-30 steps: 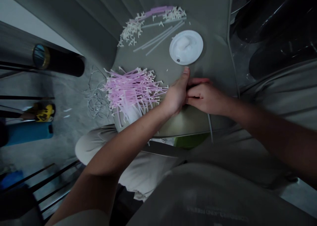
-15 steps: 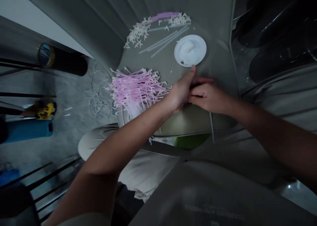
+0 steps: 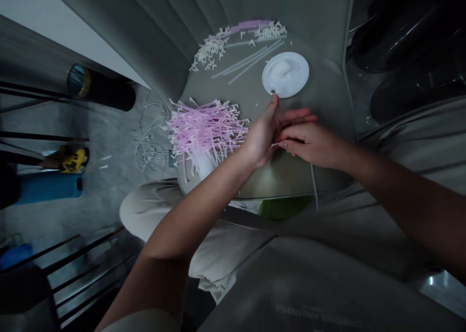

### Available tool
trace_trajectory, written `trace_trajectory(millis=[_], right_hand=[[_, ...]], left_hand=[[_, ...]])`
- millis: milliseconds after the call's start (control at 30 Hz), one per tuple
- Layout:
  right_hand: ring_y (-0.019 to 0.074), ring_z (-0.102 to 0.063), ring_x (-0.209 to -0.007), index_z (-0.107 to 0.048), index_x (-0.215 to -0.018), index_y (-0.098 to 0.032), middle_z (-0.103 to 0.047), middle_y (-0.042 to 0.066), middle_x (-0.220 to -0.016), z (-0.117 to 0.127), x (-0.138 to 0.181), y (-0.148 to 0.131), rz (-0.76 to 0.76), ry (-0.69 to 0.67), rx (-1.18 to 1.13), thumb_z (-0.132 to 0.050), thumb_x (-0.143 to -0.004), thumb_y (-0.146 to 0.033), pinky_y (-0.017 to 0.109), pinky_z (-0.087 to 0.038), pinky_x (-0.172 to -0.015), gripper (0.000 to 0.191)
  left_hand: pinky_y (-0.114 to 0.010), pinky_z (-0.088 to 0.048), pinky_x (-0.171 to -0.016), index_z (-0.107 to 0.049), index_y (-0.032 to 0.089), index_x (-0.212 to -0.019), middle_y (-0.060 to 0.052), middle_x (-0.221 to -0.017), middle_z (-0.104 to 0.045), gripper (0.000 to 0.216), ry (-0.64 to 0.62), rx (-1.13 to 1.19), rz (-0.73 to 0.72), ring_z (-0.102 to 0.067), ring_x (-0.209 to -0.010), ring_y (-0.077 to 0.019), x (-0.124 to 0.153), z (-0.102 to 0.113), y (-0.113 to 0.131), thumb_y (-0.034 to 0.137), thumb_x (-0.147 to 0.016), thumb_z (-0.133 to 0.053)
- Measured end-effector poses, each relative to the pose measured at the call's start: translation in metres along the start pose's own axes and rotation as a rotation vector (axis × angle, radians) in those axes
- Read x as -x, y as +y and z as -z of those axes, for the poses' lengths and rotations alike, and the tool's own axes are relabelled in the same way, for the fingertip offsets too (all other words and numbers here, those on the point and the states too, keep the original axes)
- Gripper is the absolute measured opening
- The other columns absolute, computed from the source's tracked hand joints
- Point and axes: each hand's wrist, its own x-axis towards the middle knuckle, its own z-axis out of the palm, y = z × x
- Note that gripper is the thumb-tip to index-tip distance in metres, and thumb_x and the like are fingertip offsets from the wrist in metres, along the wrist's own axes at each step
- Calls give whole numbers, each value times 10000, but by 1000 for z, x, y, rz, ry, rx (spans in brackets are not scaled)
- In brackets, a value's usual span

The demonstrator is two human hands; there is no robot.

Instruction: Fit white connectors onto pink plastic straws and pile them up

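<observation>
My left hand (image 3: pixel 264 133) is open, its thumb raised toward the plate and its fingers stretched out beside the other hand. My right hand (image 3: pixel 309 142) is closed in a pinch, fingertips against the left palm. A small white connector (image 3: pixel 274 145) pokes out from its fingertips. Below that hand, a thin pale tube (image 3: pixel 314 186) runs down over the seat's front edge. Left of my hands lies a heap of pink tubes (image 3: pixel 207 123) with white tips. A white plate (image 3: pixel 302 82) holding a white lump sits just beyond my left thumb.
Small white connectors (image 3: pixel 209 50) lie at the back of the grey chair seat (image 3: pixel 327 104), with more near the pink strips (image 3: pixel 251 25). Several clear tubes (image 3: pixel 251 60) lie before them. Coiled wires (image 3: pixel 149 147) and a dark cylinder (image 3: pixel 105 89) are at the left.
The whole view has shifted slightly, so the seat's things appear farther right. My left fingers are spread a little more, and the white connector at my right fingertips shows more plainly.
</observation>
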Motion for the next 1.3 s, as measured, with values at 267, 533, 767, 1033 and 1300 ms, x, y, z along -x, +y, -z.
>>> trace_trajectory(millis=[267,533,767,1033,1300], right_hand=[[119,-530,-621,-679,-786,-147,-607,-4,-623,-3,0,-1,-24,-2,7,-497,-849,-142,264,-376,-626,193],[139,-559,-696,-675,-673,-154,-647,16,-672,-4,-1,1,73,53,109,-514,-822,-101,281,-379,-687,226],[114,-515,-609,-624,-595,-156,-602,-2,-604,-5,0,3,84,78,98,-522,-810,-93,265,-358,-631,247],[106,-477,-583,-580,-556,-154,-550,-10,-550,-4,1,4,80,81,51,-512,-794,-72,267,-314,-589,260],[104,-462,-566,-578,-548,-154,-529,-8,-535,-5,1,5,34,83,75,-520,-786,-70,268,-293,-570,260]], left_hand=[[-382,-594,-795,-662,182,-1044,-83,-1230,-674,693,-15,-58,-21,-642,-1113,-314,-1,1,-6,721,-877,-259],[-401,-601,-789,-683,145,-995,-74,-934,-740,780,117,-229,-20,-695,-1002,-281,-11,-1,-7,665,-932,-105],[-407,-586,-781,-673,121,-1010,-111,-983,-724,788,25,-181,-32,-709,-926,-274,-15,6,-12,695,-921,-140],[-399,-588,-723,-694,109,-1031,-104,-916,-718,843,98,-341,-52,-715,-830,-241,-19,5,-14,668,-938,-71],[-364,-592,-688,-715,134,-952,-80,-780,-701,834,181,-479,-35,-721,-798,-225,-20,1,-13,673,-933,-79]])
